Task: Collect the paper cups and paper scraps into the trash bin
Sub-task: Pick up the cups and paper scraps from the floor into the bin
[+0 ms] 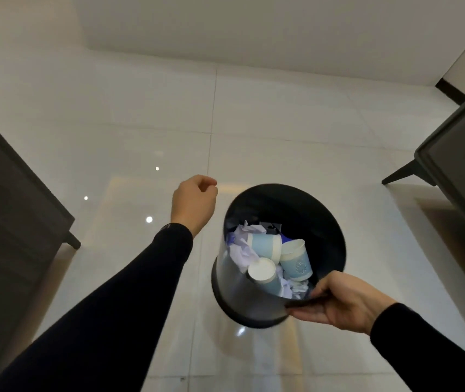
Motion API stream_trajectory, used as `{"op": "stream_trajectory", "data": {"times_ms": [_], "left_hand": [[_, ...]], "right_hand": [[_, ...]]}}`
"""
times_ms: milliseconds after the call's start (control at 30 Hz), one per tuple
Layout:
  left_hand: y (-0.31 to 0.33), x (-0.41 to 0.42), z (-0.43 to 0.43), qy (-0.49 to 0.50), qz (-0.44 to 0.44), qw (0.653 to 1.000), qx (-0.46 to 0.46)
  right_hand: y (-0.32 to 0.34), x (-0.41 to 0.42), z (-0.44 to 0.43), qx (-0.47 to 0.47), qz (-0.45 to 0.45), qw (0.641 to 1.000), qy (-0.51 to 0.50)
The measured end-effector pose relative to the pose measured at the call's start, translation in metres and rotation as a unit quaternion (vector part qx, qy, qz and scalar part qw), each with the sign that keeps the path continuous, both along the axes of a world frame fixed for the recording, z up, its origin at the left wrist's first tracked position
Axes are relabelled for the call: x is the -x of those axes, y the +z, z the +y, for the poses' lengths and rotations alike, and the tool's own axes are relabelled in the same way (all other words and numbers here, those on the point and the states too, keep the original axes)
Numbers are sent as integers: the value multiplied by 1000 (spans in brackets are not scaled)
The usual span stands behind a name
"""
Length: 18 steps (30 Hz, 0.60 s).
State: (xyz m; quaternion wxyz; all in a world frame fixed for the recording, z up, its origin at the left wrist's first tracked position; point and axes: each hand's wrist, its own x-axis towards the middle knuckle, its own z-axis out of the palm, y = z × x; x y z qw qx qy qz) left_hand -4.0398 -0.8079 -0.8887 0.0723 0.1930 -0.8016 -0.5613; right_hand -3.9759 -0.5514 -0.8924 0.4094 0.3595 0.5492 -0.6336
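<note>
Head cam, looking down at glossy white tile floor (140,114). Black trash bin (327,222) is tilted w/ its mouth toward the camera, apparently held off the floor. R hand (344,301) grips the near rim at lower right — thumb inside the rim, fingers curled under the outside wall, pressed together on the edge. L hand (193,203) hangs over the floor just left of the bin, not touching it; fingers curled loosely inward, nothing visible in its grip. Both arms in dark long sleeves (107,306).

Inside the bin: three light-blue paper cups (264,246) w/ white rims — one lying on its side near the middle, one at right showing a printed emblem, one lower w/ its white open mouth facing up. Crumpled white paper scraps (241,257) packed around them, mostly left and bottom.

Dark furniture w/ angled legs on both sides: cabinet (8,207) at left, another piece (457,154) at right. Ceiling lights reflect as bright spots on the tiles.
</note>
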Motion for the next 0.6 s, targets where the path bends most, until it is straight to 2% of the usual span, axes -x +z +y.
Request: {"op": "stream_trajectory", "data": {"times_ms": [133, 267, 400, 600], "left_hand": [[22, -28, -7, 0, -75, 995, 61], [91, -58, -29, -18, -176, 977, 118], [194, -76, -55, -19, -213, 970, 120], [378, -92, -97, -16, -259, 961, 97]], "right_hand": [[28, 1, -23, -14, 12, 1000, -5], [95, -4, -37, -38, -13, 999, 35], [200, -16, -53, -39, -59, 993, 95], [392, -18, -91, -30, -89, 992, 88]]}}
